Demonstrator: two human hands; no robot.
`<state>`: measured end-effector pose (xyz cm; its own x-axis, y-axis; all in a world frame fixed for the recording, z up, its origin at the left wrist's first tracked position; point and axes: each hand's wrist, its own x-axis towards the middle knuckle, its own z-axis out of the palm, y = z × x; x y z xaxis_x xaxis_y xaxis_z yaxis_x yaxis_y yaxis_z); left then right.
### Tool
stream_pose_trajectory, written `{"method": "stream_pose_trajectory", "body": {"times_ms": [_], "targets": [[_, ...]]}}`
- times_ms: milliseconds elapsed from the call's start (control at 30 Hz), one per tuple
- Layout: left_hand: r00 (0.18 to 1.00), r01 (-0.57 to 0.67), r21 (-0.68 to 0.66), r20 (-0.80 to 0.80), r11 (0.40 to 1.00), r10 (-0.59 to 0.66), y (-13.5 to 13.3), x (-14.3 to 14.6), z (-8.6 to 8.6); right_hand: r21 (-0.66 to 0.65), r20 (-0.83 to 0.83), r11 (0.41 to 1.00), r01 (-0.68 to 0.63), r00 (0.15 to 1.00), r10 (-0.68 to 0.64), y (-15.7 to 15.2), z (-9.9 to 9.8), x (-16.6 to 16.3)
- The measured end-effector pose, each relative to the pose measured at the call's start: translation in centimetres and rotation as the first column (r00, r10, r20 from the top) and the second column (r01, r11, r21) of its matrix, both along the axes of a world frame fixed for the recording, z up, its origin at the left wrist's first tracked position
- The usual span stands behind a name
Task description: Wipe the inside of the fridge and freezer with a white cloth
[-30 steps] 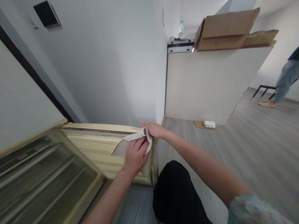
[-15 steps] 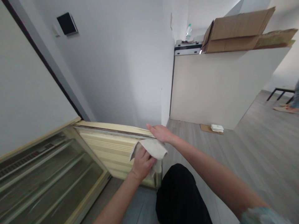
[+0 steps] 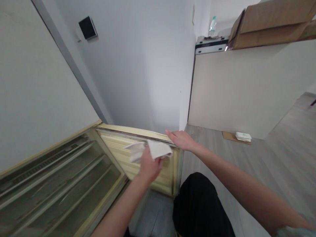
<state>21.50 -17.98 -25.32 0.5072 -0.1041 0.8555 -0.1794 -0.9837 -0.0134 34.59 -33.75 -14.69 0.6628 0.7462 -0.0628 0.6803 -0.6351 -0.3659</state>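
My left hand (image 3: pixel 150 167) is closed around a white cloth (image 3: pixel 159 149), whose loose folds stick out on both sides of the fingers. The cloth lies against the inner side of an open, yellowed fridge door (image 3: pixel 116 148), close below its top edge. At the door's free corner my right hand (image 3: pixel 182 140) grips the top edge, thumb along the top and the other fingers partly hidden. To the left stands the open fridge compartment (image 3: pixel 97 184), with several pale shelf bars across its dim inside.
A white panel (image 3: pixel 229 89) stands to the right, with a cardboard box (image 3: pixel 269 33), a silver case (image 3: pixel 211 48) and a plastic bottle (image 3: pixel 212 27) above it. White packets (image 3: pixel 243 136) lie on cardboard on the floor. My knee (image 3: pixel 198 204) is beside the door.
My left hand has shifted the cloth left along the door's inner side, away from the free corner. My right hand stays on the edge. The view has turned slightly left.
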Motion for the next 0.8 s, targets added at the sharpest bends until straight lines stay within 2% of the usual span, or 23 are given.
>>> {"method": "stream_pose_trajectory", "body": {"times_ms": [67,100,167,233,300,400,467,500,567,733,800], "targets": [[0.992,0.115,-0.034,-0.039,0.993,-0.117,-3.1,0.7,0.0,-0.014,0.005,1.000,-0.002,1.000,0.002,0.0,0.1,-0.1],[0.989,0.128,-0.050,-0.073,0.990,-0.132,-3.6,1.0,-0.2,-0.019,0.004,1.000,0.000,1.000,0.000,0.0,0.1,-0.2],[0.988,0.040,-0.098,-0.147,0.994,-0.054,-2.1,1.0,-0.8,-0.023,0.004,1.000,0.007,1.000,-0.007,0.1,0.1,0.0],[0.971,-0.156,-0.152,-0.206,0.976,0.123,2.3,0.4,-1.3,-0.021,0.009,1.000,0.008,1.000,-0.008,0.3,0.1,0.2],[0.937,-0.312,-0.214,-0.228,0.926,0.263,8.2,-0.7,-1.1,-0.017,0.011,1.000,0.016,1.000,-0.016,0.4,0.1,0.4],[0.846,-0.526,-0.300,-0.282,0.796,0.452,16.2,-2.2,0.6,-0.019,0.009,0.999,0.045,0.999,-0.044,0.4,0.2,0.3],[0.790,-0.609,-0.328,-0.333,0.722,0.515,19.2,-2.9,1.8,-0.014,0.008,0.999,0.037,0.999,-0.037,0.3,0.3,-0.3],[0.774,-0.629,-0.333,-0.348,0.702,0.529,19.8,-3.2,2.2,-0.008,0.011,1.000,0.026,1.000,-0.026,0.2,0.4,-0.6],[0.779,-0.621,-0.324,-0.355,0.714,0.517,19.0,-3.5,2.1,0.010,0.019,1.000,0.007,1.000,-0.007,0.0,0.4,-1.4],[0.883,-0.412,-0.258,-0.347,0.874,0.314,12.4,-3.5,-1.3,0.020,0.008,1.000,0.006,1.000,-0.006,-0.3,0.3,-2.4],[0.911,-0.331,-0.267,-0.341,0.905,0.233,11.8,-3.3,-2.1,0.020,0.016,1.000,0.003,1.000,-0.003,-0.3,0.4,-2.3]]}}
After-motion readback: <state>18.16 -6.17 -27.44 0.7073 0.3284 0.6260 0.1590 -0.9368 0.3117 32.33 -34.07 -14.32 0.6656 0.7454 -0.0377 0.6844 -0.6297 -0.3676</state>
